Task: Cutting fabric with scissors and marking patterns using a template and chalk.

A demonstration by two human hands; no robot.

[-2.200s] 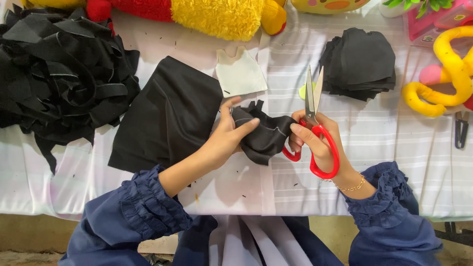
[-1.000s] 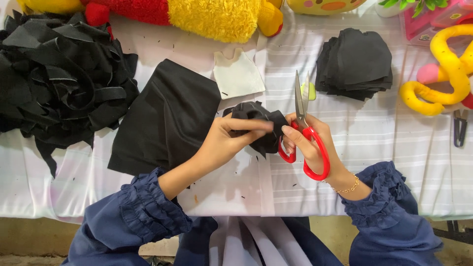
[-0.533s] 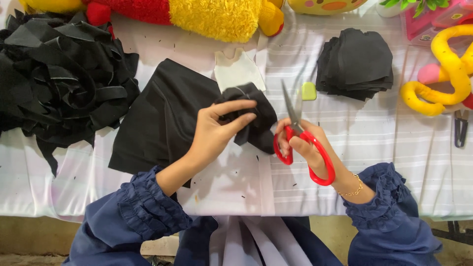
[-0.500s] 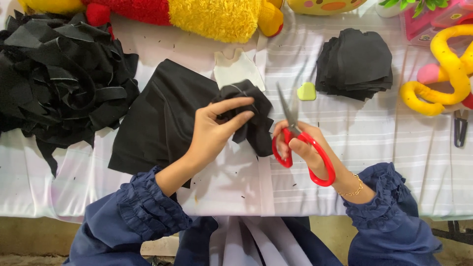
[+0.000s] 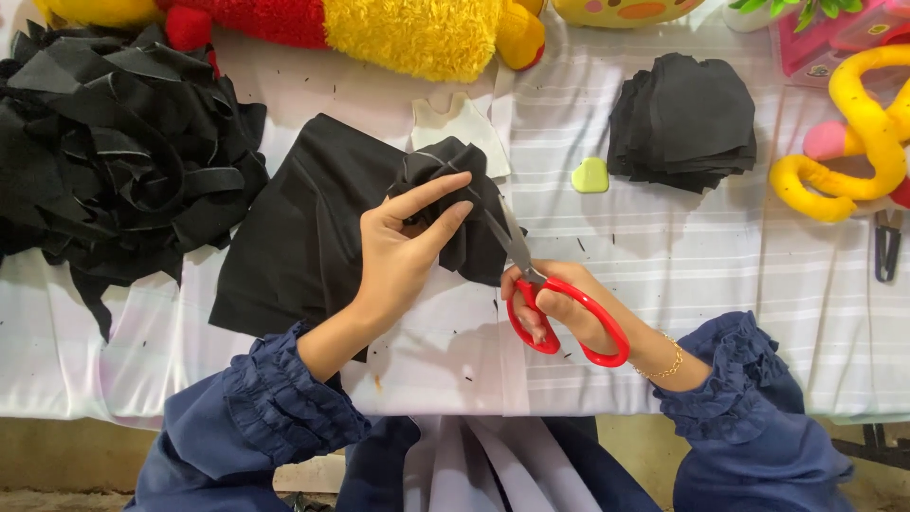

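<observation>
A person in blue ruffled sleeves trims black cloth at a white striped table [image 5: 664, 284]. The left hand [image 5: 403, 251] pinches a bunched cloth piece [image 5: 455, 190] between thumb and fingers, holding it up just above the table near its middle, over the right edge of a larger black sheet [image 5: 303, 228]. The right hand [image 5: 559, 308] is closed through the red loops of the scissors [image 5: 545, 303], the blades angled up and left into the piece's lower right edge; how far the blades are parted cannot be told. A cream paper template [image 5: 460, 123] lies just beyond the piece. A heap of black scraps [image 5: 114, 142] fills the far left, a neat stack of cut pieces [image 5: 687, 118] sits far right, and a small green chalk [image 5: 590, 176] lies between stack and piece. Plush toys [image 5: 379, 28] line the far edge, a yellow toy [image 5: 853, 142] curls at the right, and a dark clip-like tool [image 5: 886, 246] lies beside it. Cutting well here seems to call for the left fingers keeping the layers taut and clear of the blades, turning the cloth rather than the scissors, and taking short bites that follow the outline so the layers do not slip.
</observation>
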